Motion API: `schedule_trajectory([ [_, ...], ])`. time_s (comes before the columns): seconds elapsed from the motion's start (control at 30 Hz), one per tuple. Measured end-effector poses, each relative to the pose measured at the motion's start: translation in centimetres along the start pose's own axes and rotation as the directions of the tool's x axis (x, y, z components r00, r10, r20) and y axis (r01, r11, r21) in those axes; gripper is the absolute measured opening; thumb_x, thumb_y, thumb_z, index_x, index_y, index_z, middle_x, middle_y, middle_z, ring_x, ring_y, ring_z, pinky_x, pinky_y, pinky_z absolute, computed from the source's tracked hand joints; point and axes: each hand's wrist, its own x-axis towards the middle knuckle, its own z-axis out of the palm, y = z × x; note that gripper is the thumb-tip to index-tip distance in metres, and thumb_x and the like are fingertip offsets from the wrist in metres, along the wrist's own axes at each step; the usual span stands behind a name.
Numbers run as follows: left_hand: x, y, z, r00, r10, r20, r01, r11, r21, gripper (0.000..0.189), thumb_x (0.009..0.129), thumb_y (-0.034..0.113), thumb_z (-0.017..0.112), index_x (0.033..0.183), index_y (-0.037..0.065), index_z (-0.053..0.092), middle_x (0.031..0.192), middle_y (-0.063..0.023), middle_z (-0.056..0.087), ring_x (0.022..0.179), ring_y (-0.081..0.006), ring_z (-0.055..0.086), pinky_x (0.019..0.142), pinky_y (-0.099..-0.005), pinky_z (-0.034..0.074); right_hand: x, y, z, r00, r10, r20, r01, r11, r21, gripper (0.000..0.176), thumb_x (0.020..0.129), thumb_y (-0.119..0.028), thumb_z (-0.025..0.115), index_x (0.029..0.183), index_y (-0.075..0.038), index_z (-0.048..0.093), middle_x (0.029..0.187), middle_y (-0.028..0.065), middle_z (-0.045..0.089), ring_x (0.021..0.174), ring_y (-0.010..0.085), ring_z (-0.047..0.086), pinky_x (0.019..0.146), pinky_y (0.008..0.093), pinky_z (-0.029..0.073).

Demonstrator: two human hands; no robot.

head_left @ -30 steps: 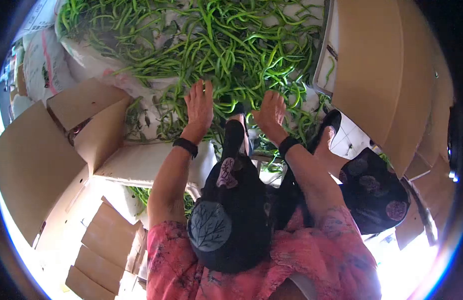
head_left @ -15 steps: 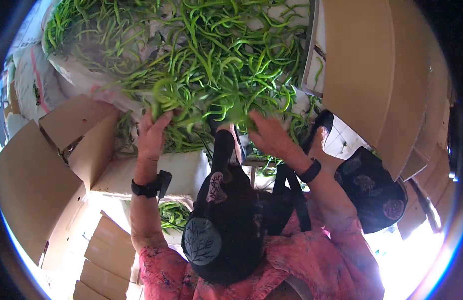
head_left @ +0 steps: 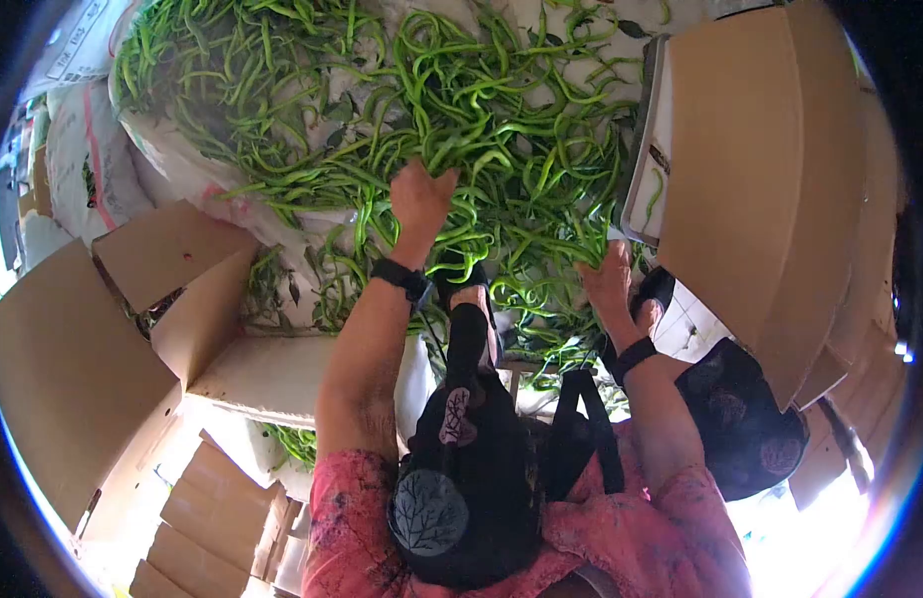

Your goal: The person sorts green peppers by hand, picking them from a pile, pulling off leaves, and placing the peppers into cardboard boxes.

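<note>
Long, thin green chili peppers [head_left: 501,120] lie in a tangled heap on a pale sheet, with a few dark leaves among them. My left hand [head_left: 421,199] reaches into the middle of the heap, its fingers curled round some peppers and partly hidden by them. Lower and to the right, my right hand [head_left: 609,279] is closed on several peppers whose ends stick out past its fingers, beside the cardboard box. Both wrists carry black bands.
A large cardboard box [head_left: 730,149] stands at the right, with one pepper on its inner flap. Another open cardboard box [head_left: 73,369] is at the left. White sacks [head_left: 78,149] lie at the upper left. My legs in dark patterned cloth [head_left: 471,478] are below the heap.
My left hand has moved right and farther into the heap. My right hand has shifted right, towards the cardboard box. The view has shifted slightly.
</note>
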Motion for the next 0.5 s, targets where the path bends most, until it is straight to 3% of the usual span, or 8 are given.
schedule_trajectory([
  [0.1, -1.3, -1.5, -0.1, 0.978, 0.154, -0.138, -0.167, 0.982, -0.086, 0.040, 0.073, 0.032, 0.074, 0.091, -0.002, 0.063, 0.084, -0.0233, 0.066, 0.081, -0.0412, 0.065, 0.071, -0.0426, 0.051, 1.2, -1.1, 0.7, 0.938, 0.268, 0.222, -0.270, 0.963, -0.020, 0.054, 0.075, -0.033, 0.070, 0.117, -0.003, 0.053, 0.105, 0.0237, 0.062, 0.097, 0.0403, 0.060, 0.082, 0.0491, 0.047],
  [0.13, -2.3, -1.9, -0.9, 0.998, 0.020, -0.052, -0.045, 0.837, -0.545, 0.038, 0.074, 0.027, 0.073, 0.097, -0.001, 0.064, 0.084, -0.0218, 0.066, 0.080, -0.0390, 0.064, 0.072, -0.0398, 0.050, 1.1, 0.1, 1.7, 0.976, 0.134, 0.172, -0.154, 0.982, 0.112, 0.046, 0.075, -0.029, 0.070, 0.112, -0.005, 0.057, 0.095, 0.0192, 0.064, 0.085, 0.0400, 0.061, 0.077, 0.0481, 0.049],
  [0.23, -1.6, -2.2, -4.9, 0.985, 0.121, -0.121, -0.169, 0.786, -0.595, 0.037, 0.075, 0.023, 0.071, 0.101, -0.001, 0.065, 0.082, -0.0202, 0.066, 0.077, -0.0365, 0.064, 0.070, -0.0376, 0.049, -0.6, -3.2, -0.2, 0.986, -0.077, 0.151, 0.019, 0.935, 0.353, 0.039, 0.077, -0.027, 0.069, 0.108, -0.005, 0.060, 0.100, 0.0170, 0.065, 0.092, 0.0386, 0.060, 0.080, 0.0471, 0.048],
  [0.27, -0.9, -1.9, -5.9, 0.987, 0.114, -0.116, -0.161, 0.785, -0.598, 0.037, 0.075, 0.023, 0.071, 0.101, -0.001, 0.065, 0.082, -0.0202, 0.066, 0.077, -0.0365, 0.064, 0.070, -0.0376, 0.049, -1.6, -4.6, -0.9, 0.985, -0.076, 0.157, 0.017, 0.938, 0.347, 0.039, 0.077, -0.027, 0.069, 0.108, -0.005, 0.060, 0.100, 0.0170, 0.065, 0.092, 0.0386, 0.060, 0.080, 0.0471, 0.048],
  [0.33, 2.8, -0.1, -6.2, 0.978, 0.114, -0.173, -0.182, 0.870, -0.458, 0.038, 0.074, 0.025, 0.073, 0.099, -0.002, 0.063, 0.087, -0.0219, 0.067, 0.082, -0.0392, 0.065, 0.073, -0.0414, 0.050, -2.8, -7.8, -2.8, 0.892, -0.447, 0.072, 0.432, 0.887, 0.161, 0.035, 0.078, -0.025, 0.069, 0.105, -0.005, 0.061, 0.097, 0.0158, 0.064, 0.098, 0.0368, 0.058, 0.081, 0.0452, 0.048],
  [0.37, 4.7, 0.7, -5.1, 0.977, 0.123, -0.174, -0.192, 0.862, -0.469, 0.038, 0.074, 0.025, 0.073, 0.099, -0.002, 0.063, 0.087, -0.0219, 0.067, 0.082, -0.0392, 0.065, 0.073, -0.0414, 0.050, -2.7, -9.2, -4.1, 0.895, -0.442, 0.061, 0.430, 0.890, 0.150, 0.035, 0.078, -0.025, 0.069, 0.105, -0.005, 0.061, 0.097, 0.0158, 0.064, 0.098, 0.0368, 0.058, 0.081, 0.0452, 0.048],
  [0.43, 8.0, 1.3, -2.4, 0.960, 0.108, -0.257, -0.124, 0.991, -0.043, 0.041, 0.073, 0.028, 0.074, 0.096, -0.003, 0.061, 0.093, -0.0242, 0.067, 0.087, -0.0431, 0.064, 0.076, -0.0462, 0.051, -2.7, -11.7, -6.6, 0.701, -0.658, 0.276, 0.670, 0.740, 0.059, 0.035, 0.068, -0.010, 0.072, 0.101, -0.004, 0.060, 0.089, 0.0129, 0.055, 0.096, 0.0346, 0.054, 0.082, 0.0395, 0.045],
  [0.5, 10.0, 2.2, -1.2, 0.968, 0.051, -0.244, -0.066, 0.996, -0.052, 0.042, 0.072, 0.029, 0.075, 0.095, -0.002, 0.060, 0.095, -0.0254, 0.066, 0.089, -0.0443, 0.064, 0.077, -0.0478, 0.051, -2.7, -13.3, -8.8, 0.710, -0.680, 0.182, 0.651, 0.733, 0.197, 0.033, 0.071, -0.011, 0.072, 0.101, -0.004, 0.060, 0.089, 0.0109, 0.057, 0.093, 0.0308, 0.056, 0.081, 0.0378, 0.046],
])
